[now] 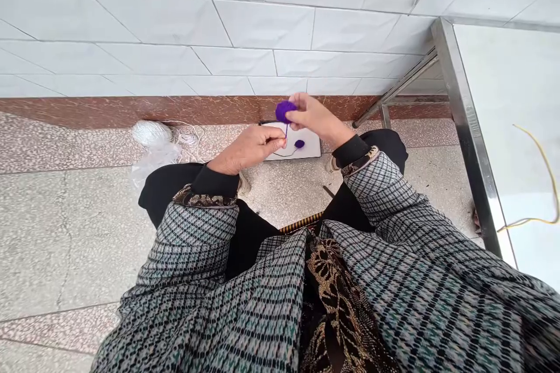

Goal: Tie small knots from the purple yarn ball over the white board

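Note:
In the head view, my right hand [310, 115] is closed round a small purple ball of yarn [284, 109]. A short length of purple yarn [286, 130] runs down from the ball to my left hand [254, 147], whose thumb and fingertips pinch it. Below and between the hands, a white board with dark edges [312, 151] lies on the floor near the wall. On the board rests a smaller purple piece [299, 144] with a thin dark strand leading left from it; I cannot tell what exactly it is.
Left of my knee, a ball of white yarn [151, 133] with loose strands sits on the floor beside a clear plastic bag [151, 164]. A metal-framed table [472, 128] stands at the right, a yellow cord [545, 157] on its top. The tiled wall [245, 23] rises ahead.

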The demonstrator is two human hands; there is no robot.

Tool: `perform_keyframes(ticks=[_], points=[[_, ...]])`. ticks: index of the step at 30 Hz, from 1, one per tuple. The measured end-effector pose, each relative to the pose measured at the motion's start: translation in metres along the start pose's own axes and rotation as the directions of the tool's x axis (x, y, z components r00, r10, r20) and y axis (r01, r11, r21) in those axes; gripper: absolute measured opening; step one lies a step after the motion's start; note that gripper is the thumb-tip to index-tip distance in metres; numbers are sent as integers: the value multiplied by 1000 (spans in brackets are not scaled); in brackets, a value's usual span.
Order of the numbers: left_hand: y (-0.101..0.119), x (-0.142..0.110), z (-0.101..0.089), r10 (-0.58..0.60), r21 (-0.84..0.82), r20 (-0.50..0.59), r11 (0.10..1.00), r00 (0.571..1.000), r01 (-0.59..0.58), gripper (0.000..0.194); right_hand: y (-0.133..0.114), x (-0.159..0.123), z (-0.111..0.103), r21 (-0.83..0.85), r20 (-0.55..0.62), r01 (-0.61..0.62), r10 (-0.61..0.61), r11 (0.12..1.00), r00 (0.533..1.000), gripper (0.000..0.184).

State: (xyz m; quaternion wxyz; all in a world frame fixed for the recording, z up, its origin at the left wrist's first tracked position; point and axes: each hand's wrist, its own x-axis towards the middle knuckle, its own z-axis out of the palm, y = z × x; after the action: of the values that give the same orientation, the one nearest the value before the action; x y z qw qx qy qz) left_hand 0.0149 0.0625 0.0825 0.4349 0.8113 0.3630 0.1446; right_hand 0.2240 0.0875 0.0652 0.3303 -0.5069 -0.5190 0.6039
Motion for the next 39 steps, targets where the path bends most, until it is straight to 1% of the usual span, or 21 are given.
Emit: perform_keyframes(ticks=[2, 4, 6, 7, 8, 10, 12, 14, 16, 18, 23, 25, 27, 29, 30, 31, 32, 34, 35, 37, 39], points=[[0, -2, -3, -17, 8, -74, 1000, 997, 18, 31, 2, -5, -2, -214, 141, -42, 74, 976, 987, 32], [-5, -2, -6, -41, 14, -141, 999, 989, 43, 29, 0, -13, -6, -291, 373, -11, 124, 957, 919, 35], [-13, 0, -7, -71, 6, -178, 997, 981, 73, 27, -3, -20, -10, -143, 550, 19, 63, 990, 833, 38], [-17, 1, -6, -84, -6, -184, 996, 979, 85, 27, -5, -22, -12, -12, 562, 20, -10, 1000, 827, 41], [-20, 3, -5, -96, -18, -180, 995, 979, 94, 27, -7, -23, -13, 126, 513, 24, -86, 992, 854, 44], [-23, 4, -2, -108, -36, -130, 994, 986, 104, 26, -10, -22, -13, 326, 296, 56, -159, 944, 942, 49], [-20, 5, 0, -93, -40, -19, 995, 995, 92, 26, -10, -19, -11, 383, 96, 65, -110, 922, 989, 48], [-15, 5, 2, -58, -43, 99, 997, 993, 63, 28, -9, -15, -8, 356, -1, 21, -23, 934, 1000, 40], [-10, 3, 2, -22, -48, 164, 998, 986, 30, 32, -7, -12, -4, 294, -12, -40, 46, 955, 999, 35], [-8, 2, 1, 4, -49, 176, 999, 984, 5, 34, -5, -10, -1, 211, -7, -71, 74, 975, 997, 34], [-9, -1, -2, 16, -35, 189, 999, 982, -10, 33, 3, -9, -1, -121, -4, -39, 39, 992, 999, 29], [-10, -2, -4, -5, -14, 91, 1000, 996, 6, 32, 7, -10, -3, -256, 93, 0, 25, 967, 995, 29], [-12, -1, -5, -22, 7, -54, 1000, 998, 22, 28, 9, -13, -5, -289, 291, 55, 33, 956, 956, 30], [-14, 0, -8, -33, 12, -179, 999, 983, 36, 25, 9, -15, -8, -163, 479, 92, -3, 982, 878, 35], [-16, 1, -8, -43, 8, -223, 999, 974, 46, 24, 8, -16, -9, -57, 513, 99, -56, 993, 856, 39], [-18, 3, -9, -56, 4, -256, 998, 965, 58, 24, 7, -16, -11, 55, 497, 102, -116, 993, 860, 43], [-20, 5, -9, -69, -1, -277, 997, 958, 71, 24, 5, -16, -12, 153, 436, 106, -163, 982, 885, 48], [-23, 8, -7, -87, -9, -261, 996, 961, 88, 24, 3, -11, -15, 286, 244, 130, -203, 949, 948, 56], [-24, 9, -5, -88, -12, -212, 996, 973, 87, 24, 4, -8, -16, 323, 152, 143, -201, 935, 968, 57], [-22, 10, -1, -63, -18, -43, 998, 997, 62, 25, 7, -1, -16, 325, 20, 153, -168, 933, 986, 52], [-19, 10, 1, -24, -27, 114, 999, 993, 28, 27, 12, 3, -15, 201, -46, 105, -98, 974, 994, 42]])
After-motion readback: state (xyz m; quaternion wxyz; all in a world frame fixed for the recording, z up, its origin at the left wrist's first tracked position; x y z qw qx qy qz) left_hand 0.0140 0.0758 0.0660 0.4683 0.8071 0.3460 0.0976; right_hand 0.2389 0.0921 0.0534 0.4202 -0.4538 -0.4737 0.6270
